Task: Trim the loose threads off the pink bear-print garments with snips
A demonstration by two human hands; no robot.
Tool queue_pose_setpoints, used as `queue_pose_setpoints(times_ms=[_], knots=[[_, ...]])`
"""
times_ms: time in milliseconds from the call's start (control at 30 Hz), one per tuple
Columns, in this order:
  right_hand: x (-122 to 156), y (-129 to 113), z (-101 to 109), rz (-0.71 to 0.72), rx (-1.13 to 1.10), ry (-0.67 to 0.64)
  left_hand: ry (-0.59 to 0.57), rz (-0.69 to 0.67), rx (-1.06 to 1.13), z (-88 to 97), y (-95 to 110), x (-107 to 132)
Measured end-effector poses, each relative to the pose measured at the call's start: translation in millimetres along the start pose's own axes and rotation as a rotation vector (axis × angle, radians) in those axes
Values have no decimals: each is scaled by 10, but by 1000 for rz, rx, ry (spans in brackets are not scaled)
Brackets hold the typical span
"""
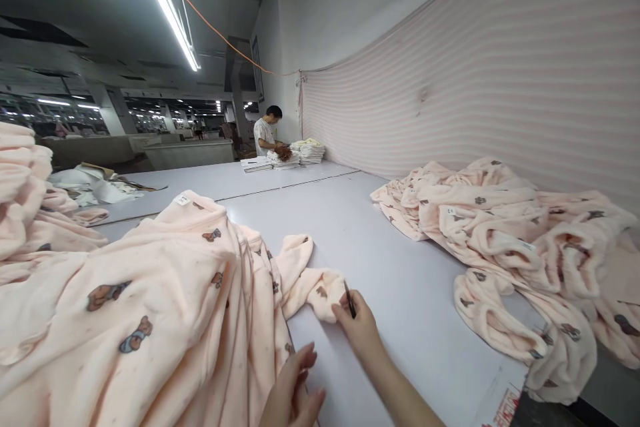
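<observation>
A pale pink plush garment (165, 280) printed with small bears lies heaped across the left of the table, a white label at its collar. One sleeve (320, 290) stretches right over the tabletop. My right hand (361, 327) pinches the end of that sleeve between thumb and fingers. A slim dark pointed tool (349, 299) is also held in this hand, its tip upward; its exact kind is unclear. Below, close to the garment's right edge, my left hand (295, 390) has its fingers apart and holds nothing.
More pink printed garments (490, 227) are piled at the right table edge, others (20, 193) at far left. White scraps (95, 183) lie behind. Across the pale table (400, 293), a person (265, 133) stands by folded stacks (307, 152). Striped cloth (475, 67) covers the right wall.
</observation>
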State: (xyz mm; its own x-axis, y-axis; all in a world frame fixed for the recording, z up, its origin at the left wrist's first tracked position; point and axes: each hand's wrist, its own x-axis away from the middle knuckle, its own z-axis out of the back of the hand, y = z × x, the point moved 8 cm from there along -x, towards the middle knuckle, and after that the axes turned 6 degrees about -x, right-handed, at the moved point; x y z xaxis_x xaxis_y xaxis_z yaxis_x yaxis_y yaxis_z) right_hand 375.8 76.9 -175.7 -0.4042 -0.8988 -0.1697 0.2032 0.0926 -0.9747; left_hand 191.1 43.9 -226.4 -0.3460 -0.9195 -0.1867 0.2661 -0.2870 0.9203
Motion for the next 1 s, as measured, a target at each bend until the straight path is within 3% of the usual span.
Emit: queue_pose_setpoints(times_ms=[100, 200, 300, 400, 567, 667, 733, 833, 900, 1000], knots=[[597, -177, -87, 12, -106, -86, 36, 47, 185, -9, 170, -93], [925, -177, 4, -23, -231, -103, -16, 19, 99, -21, 342, -89], [1013, -90, 216, -6, 0, -38, 22, -91, -62, 66, 511, -1], [1003, -115, 330, 89, 280, -3, 133, -232, -223, 180, 665, 98], [1076, -482, 378, 406, 228, 80, 369, -525, -624, 306, 916, 219], [1151, -589, 361, 487, 224, 88, 239, -667, -547, 224, 998, 239], [1155, -580, 342, 492, 267, 81, 15, -521, -298, 131, 922, 154], [1071, -495, 391, 401, 416, 149, -229, 89, 263, -56, 572, 57], [994, -435, 413, 283, 506, 135, -277, 380, 609, -182, 458, 99], [970, -432, 355, 142, 469, -60, -300, 506, 954, -265, 488, 115]])
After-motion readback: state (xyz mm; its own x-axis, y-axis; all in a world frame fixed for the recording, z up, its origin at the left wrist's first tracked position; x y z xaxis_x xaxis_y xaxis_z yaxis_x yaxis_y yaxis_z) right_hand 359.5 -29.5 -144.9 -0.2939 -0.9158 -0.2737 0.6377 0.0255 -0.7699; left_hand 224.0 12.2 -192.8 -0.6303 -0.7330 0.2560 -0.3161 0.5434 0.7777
